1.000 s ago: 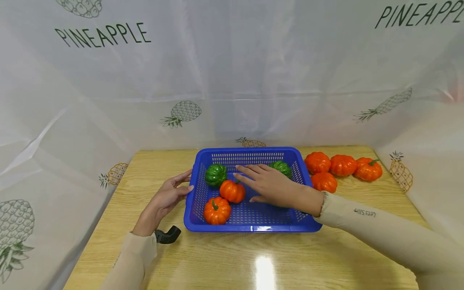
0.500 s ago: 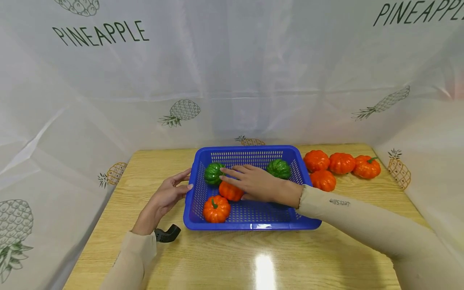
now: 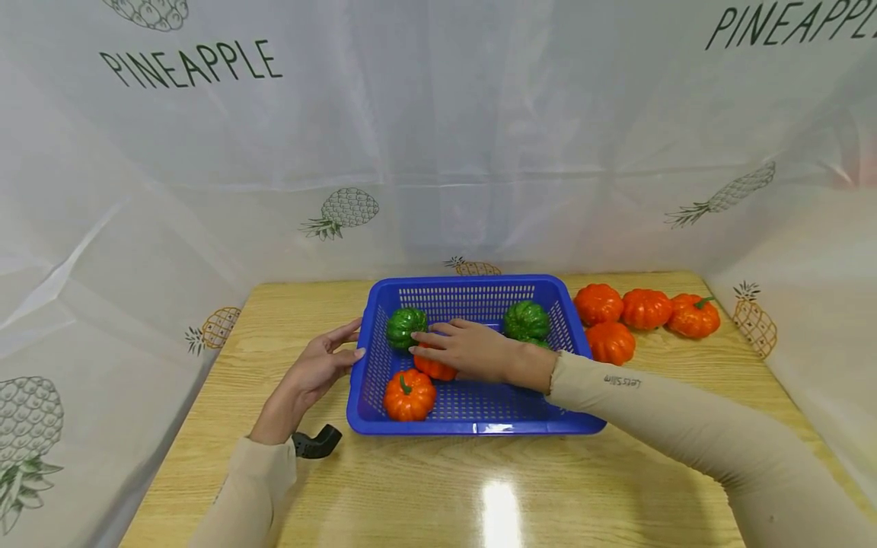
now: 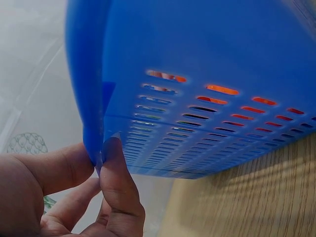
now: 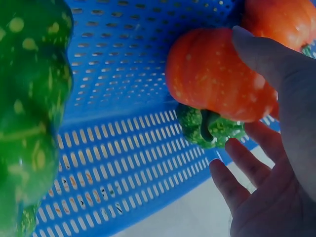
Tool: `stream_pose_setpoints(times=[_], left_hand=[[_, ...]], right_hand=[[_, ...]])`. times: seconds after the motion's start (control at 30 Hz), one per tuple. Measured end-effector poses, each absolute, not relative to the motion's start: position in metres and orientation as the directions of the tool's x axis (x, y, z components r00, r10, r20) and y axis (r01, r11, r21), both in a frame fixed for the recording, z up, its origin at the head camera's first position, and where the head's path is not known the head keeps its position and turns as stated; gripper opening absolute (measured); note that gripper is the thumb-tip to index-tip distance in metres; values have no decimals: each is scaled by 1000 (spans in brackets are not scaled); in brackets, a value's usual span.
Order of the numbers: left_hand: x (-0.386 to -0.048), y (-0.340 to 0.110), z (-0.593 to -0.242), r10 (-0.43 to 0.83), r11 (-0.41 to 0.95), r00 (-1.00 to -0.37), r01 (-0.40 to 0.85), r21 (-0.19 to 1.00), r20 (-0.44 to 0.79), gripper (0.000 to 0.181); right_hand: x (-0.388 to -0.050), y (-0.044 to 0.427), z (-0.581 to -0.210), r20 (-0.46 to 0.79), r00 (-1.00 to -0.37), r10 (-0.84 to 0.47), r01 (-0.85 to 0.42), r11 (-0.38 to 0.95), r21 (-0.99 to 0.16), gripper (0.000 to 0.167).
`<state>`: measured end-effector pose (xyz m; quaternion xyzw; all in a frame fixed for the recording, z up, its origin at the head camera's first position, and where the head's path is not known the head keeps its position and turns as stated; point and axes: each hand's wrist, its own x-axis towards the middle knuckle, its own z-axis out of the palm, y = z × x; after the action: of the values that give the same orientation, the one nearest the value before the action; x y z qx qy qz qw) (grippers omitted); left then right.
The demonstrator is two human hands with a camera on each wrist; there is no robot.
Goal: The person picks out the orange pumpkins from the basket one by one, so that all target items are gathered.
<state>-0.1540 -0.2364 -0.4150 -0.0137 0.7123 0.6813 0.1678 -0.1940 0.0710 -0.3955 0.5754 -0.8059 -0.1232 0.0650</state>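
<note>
A blue perforated basket [image 3: 479, 428] stands on the table. My left hand [image 3: 320, 371] pinches its left rim between thumb and fingers, as the left wrist view shows close up. Inside the basket, my right hand [image 3: 473, 352] lies around an orange pumpkin [image 5: 217, 74], thumb on one side and fingers on the other; from above, the hand partly covers it. Just behind is a green pumpkin [image 3: 406, 329], and in front sits another orange pumpkin [image 3: 409, 395]. A further green pumpkin [image 3: 526, 320] is at the back right, with one more mostly hidden beneath my right wrist.
Several orange pumpkins [image 3: 647, 309] sit on the wooden table [image 3: 411, 487] to the right of the basket. A black curved piece [image 3: 318, 441] shows at my left wrist. A white pineapple-print sheet [image 3: 438, 152] hangs behind and at the sides.
My right hand has moved left and down onto the orange pumpkin, uncovering the green one at the back right. My left hand keeps its place on the rim.
</note>
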Motion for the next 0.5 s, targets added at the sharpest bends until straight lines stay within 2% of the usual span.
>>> stream_pose_setpoints(times=[0.17,0.33,0.5], left_hand=[[-153,-236,-414,206,73,-943,-252,965,-262,68],[-153,-235,-413,207,67,-943,-254,965,-262,68],[-152,-236,-413,211,67,-943,-250,966,-259,68]], right_hand=[[-194,69,-403,-53,-323,-945,-901,290,323,76],[-194,69,-407,1,-319,-948,-880,297,372,66],[-192,73,-406,37,-366,-930,-842,347,413,73]])
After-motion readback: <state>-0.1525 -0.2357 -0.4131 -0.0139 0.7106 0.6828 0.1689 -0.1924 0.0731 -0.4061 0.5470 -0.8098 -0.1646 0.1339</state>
